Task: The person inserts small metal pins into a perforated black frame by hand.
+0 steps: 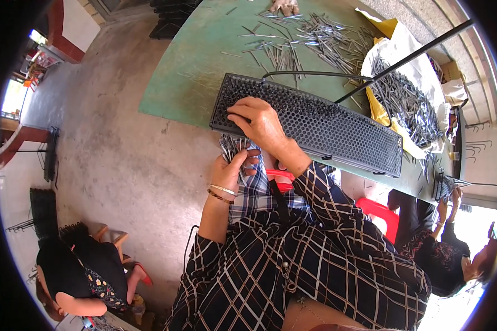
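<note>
Left hand (232,168): clutching metal sticks (228,145) mid-frame, probably for easy reach
Right hand (262,124): bunching over black tray (337,138), can't tell if pinching anything

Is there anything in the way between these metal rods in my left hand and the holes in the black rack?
Partly: your right hand covers some holes at the left end of the rack, above the rods in your left hand. Nothing else visible stands between them.
</note>
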{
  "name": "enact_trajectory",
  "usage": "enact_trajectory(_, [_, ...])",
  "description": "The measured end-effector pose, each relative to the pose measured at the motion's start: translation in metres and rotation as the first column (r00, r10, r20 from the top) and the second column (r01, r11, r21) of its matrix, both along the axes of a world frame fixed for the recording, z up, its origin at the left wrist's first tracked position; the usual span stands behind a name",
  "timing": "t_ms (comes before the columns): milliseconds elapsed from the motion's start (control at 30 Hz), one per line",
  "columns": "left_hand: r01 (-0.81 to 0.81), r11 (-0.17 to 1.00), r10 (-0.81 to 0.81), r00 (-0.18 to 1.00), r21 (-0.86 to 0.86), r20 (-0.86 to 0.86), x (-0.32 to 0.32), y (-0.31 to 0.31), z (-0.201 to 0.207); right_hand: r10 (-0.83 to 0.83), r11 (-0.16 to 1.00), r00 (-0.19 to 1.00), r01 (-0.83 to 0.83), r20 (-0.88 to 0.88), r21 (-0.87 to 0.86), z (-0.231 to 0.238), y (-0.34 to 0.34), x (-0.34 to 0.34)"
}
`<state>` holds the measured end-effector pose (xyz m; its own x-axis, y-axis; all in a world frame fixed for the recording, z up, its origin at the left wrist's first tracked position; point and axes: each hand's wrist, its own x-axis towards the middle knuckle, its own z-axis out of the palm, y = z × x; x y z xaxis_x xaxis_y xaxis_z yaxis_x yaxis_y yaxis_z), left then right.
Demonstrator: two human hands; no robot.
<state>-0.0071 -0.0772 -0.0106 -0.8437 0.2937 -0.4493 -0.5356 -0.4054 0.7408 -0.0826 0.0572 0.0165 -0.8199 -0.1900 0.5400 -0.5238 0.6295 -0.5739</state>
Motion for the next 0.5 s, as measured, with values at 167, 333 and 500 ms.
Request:
enact_trajectory(167, [0.027,1.000,-0.027,1.000,0.001,-0.011,-0.001,0.003,0.004,0.041,0.999,0.996,-0.039,-0.075,0.025,0.003,-0.001,0.000])
enact_trajectory(333, [-0.094,0.990,0.096,0.995,0.102,-0.012,-0.002,0.001,0.005,0.103,0.969,0.923,-0.008,0.371,-0.249,0.019,0.007,0.014])
enact_trajectory(500, [-0.076,0.992,0.082,0.995,0.097,-0.060,-0.004,0.001,0.009,0.322,0.911,0.688,-0.039,0.650,-0.410,0.020,0.014,0.028])
